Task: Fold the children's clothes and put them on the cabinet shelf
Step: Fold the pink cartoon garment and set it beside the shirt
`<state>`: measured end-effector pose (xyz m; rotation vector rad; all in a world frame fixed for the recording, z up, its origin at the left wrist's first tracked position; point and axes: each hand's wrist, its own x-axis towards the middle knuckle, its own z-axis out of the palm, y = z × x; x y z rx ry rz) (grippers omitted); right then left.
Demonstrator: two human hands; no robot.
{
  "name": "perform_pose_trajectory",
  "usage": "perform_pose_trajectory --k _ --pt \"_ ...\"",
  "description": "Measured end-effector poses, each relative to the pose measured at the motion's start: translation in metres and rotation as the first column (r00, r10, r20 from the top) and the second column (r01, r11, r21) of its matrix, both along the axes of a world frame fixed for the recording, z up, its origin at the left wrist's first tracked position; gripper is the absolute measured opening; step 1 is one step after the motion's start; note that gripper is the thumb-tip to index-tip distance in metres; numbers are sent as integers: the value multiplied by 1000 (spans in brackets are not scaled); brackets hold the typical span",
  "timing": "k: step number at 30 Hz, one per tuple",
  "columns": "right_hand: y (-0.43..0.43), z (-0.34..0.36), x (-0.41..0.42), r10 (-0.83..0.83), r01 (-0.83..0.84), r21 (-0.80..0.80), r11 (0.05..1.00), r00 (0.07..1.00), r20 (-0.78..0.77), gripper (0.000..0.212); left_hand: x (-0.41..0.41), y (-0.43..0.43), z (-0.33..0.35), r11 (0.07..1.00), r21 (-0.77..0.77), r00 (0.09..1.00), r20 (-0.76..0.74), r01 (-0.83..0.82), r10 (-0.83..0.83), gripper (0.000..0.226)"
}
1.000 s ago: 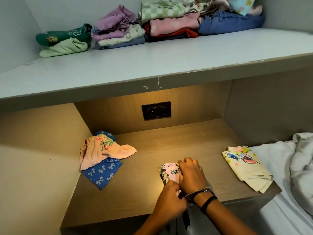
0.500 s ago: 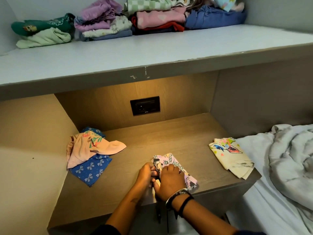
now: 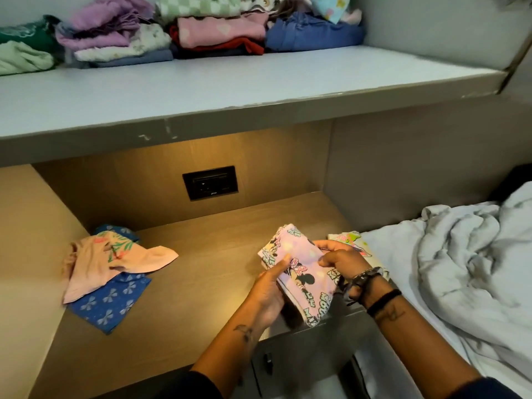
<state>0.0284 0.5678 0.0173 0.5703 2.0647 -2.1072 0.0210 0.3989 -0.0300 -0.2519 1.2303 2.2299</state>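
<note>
The folded lilac cartoon-print garment (image 3: 299,272) sits between 2 hands above the wooden surface (image 3: 201,283): the left hand (image 3: 269,295) grips its near-left edge, thumb on top, and the right hand (image 3: 341,262) pinches its right edge. Folded clothes (image 3: 172,33) line the grey shelf (image 3: 230,90) above.

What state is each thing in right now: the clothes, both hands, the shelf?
Pink cartoon-print garment: folded, held above the wooden surface by both hands.
Left hand: gripping the garment's near-left edge.
Right hand: gripping its right edge.
Peach floral garment: unfolded, lying on the blue bow-print garment.
Blue bow-print garment: unfolded, flat.
Yellow printed garment: mostly hidden behind the right hand.
Upper shelf: folded stacks at the back, front bare.
Bedding: rumpled.
</note>
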Motion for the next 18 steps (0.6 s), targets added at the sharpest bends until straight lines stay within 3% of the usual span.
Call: perform_pose_trajectory --k 3,6,9,11,15,17,18 --pt "35 -9 -2 -92 98 -240 966 995 36 50 -11 37 2 998 55 1000 6 -12 12 45" --pt "69 -22 -8 -182 183 -255 949 983 26 46 -28 78 5 999 -48 1000 -8 -25 24 40" --pt "103 -35 -16 -223 223 67 973 975 -3 43 -45 117 1 983 -184 999 -16 -31 29 33" --pt "119 -43 -20 -196 192 284 939 980 -16 43 -54 140 -8 964 -265 999 -8 -33 32 29" --pt "133 -64 -26 -185 174 449 877 983 -20 25 -59 166 -24 903 -422 994 -100 -77 38 29" --pt "138 -74 -25 -158 109 617 779 987 26 32 -56 171 -31 828 -542 975 -220 -141 21 45" --pt "139 -79 -23 -133 67 741 669 991 31 40 -53 172 -36 764 -622 956 -291 -174 -19 57"
